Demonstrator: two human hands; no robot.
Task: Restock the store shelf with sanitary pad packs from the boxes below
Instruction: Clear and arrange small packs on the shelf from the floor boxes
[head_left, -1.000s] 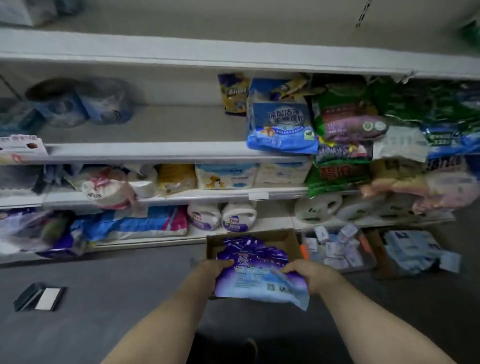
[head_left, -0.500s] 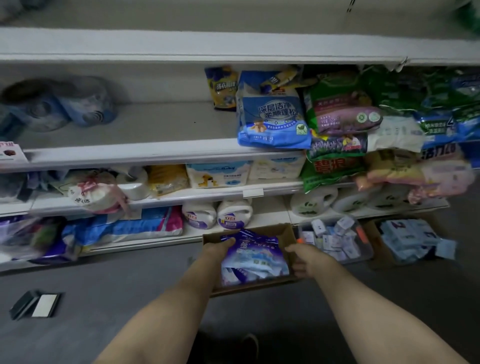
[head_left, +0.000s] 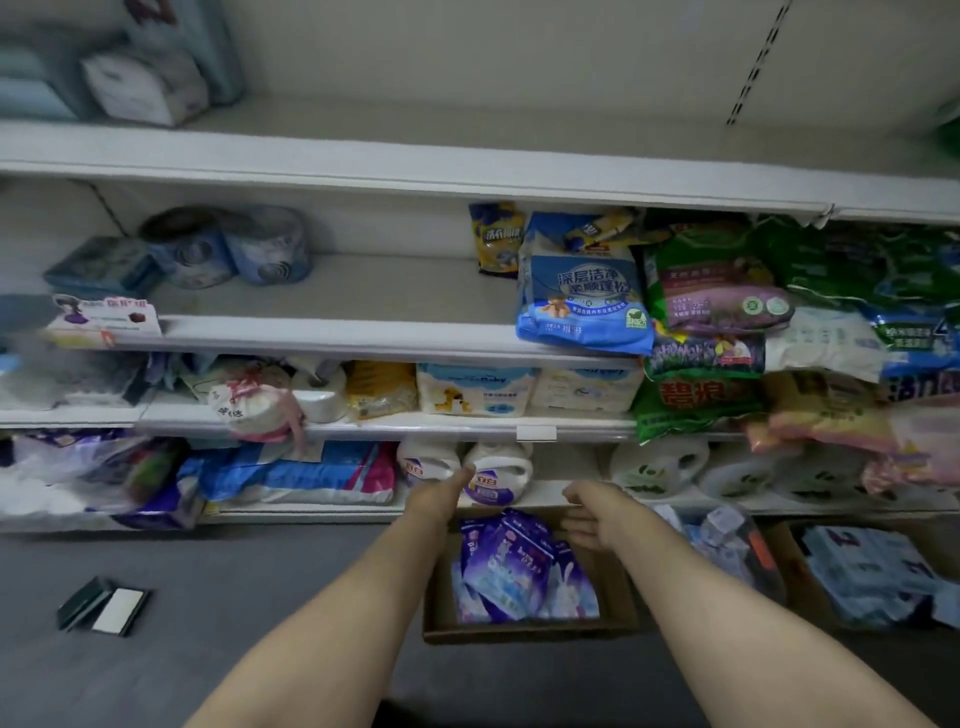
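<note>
A brown cardboard box (head_left: 530, 631) sits on the grey floor (head_left: 208, 597) against the foot of the store shelf (head_left: 363, 332), its flaps open. Inside it lie the sanitary pad packs (head_left: 519, 571), soft glossy plastic pouches in purple and blue, crumpled and leaning on one another. Both bare forearms reach over the box. The left hand (head_left: 441, 496) hovers above its back left corner with fingers straight and thumb lifted, holding nothing. The right hand (head_left: 592, 512) hangs over the back right corner, fingers loosely bent, also holding nothing; neither hand touches a pack.

To the right stand two more boxes: a clear-sided bin (head_left: 727, 540) heaped with small white sachets, blurred, and another cardboard box (head_left: 862, 577) filled with pale blue flat packs. White metal boards with rounded front lips make up the shelf. The lowest board carries two white jugs (head_left: 462, 467) with purple labels. The middle board holds paper rolls (head_left: 319, 392) and boxy white packs (head_left: 472, 389). Above, a blue pillow-shaped bag (head_left: 584, 296) overhangs the edge beside green and purple bags (head_left: 717, 291); left of them the board is bare. A flat dark case (head_left: 104, 605) with a white panel lies on the floor.
</note>
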